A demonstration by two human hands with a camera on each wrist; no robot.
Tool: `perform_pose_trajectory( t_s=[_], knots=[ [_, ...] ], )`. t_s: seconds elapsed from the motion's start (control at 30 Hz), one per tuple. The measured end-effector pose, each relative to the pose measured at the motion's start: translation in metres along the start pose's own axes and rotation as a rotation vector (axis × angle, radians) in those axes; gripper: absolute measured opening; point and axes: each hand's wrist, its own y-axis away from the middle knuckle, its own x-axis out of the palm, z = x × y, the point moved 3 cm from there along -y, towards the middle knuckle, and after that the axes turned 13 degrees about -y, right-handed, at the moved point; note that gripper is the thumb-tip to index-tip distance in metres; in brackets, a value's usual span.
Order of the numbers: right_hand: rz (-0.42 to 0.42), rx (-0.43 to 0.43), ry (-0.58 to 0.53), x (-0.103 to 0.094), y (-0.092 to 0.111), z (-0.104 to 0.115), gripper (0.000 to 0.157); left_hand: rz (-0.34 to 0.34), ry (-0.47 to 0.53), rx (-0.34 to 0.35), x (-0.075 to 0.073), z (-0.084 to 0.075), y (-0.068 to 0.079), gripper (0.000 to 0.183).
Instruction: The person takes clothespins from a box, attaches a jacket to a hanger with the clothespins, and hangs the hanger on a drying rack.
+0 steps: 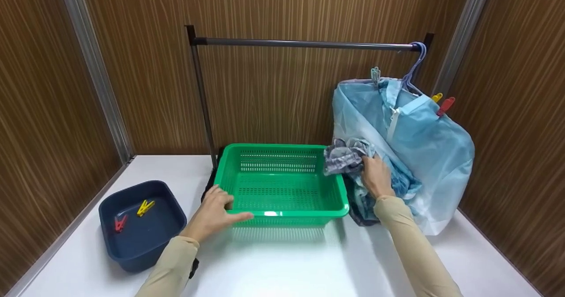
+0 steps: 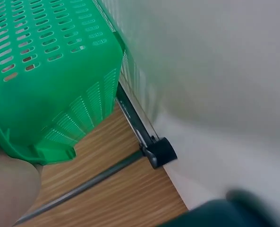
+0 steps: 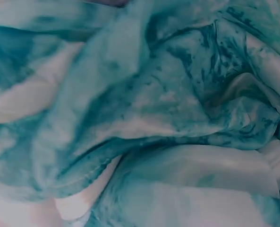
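Note:
An empty green slatted basket (image 1: 282, 208) stands in the middle of the white table (image 1: 309, 266). My left hand (image 1: 216, 213) rests on its front left corner, thumb along the rim, fingers over the edge. The left wrist view shows that basket corner (image 2: 59, 118) from below. My right hand (image 1: 375, 175) grips a crumpled blue-and-white patterned garment (image 1: 346, 156) at the basket's right rim. This cloth (image 3: 144, 113) fills the right wrist view. Behind it a light blue zipped laundry bag (image 1: 423, 142) hangs from a hanger (image 1: 415, 65) on the rail.
A dark metal rail (image 1: 304, 44) on a post spans the back, against wood-panel walls. Clothes pegs (image 1: 443, 105) are clipped on the bag's top. A dark blue tub (image 1: 141, 224) at the front left holds a yellow peg (image 1: 145, 207) and a red peg (image 1: 119, 223).

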Motion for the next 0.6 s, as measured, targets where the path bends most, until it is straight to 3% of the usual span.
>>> perform_pose_trajectory(
  t_s=[0.13, 0.27, 0.4, 0.6],
  knots=[
    [0.011, -0.02, 0.068, 0.005, 0.006, -0.005, 0.014, 0.009, 0.002, -0.017, -0.003, 0.008, -0.001, 0.067],
    [0.057, -0.127, 0.155, 0.015, 0.011, 0.001, 0.013, 0.026, 0.003, -0.012, -0.005, 0.014, -0.001, 0.067],
    [0.15, -0.226, 0.237, 0.029, 0.015, 0.007, 0.013, 0.053, 0.023, -0.034, -0.008, 0.021, 0.0, 0.067],
    [0.343, -0.23, 0.19, 0.041, 0.026, 0.008, 0.009, 0.093, 0.052, -0.081, -0.009, 0.024, 0.0, 0.065]
  ],
)
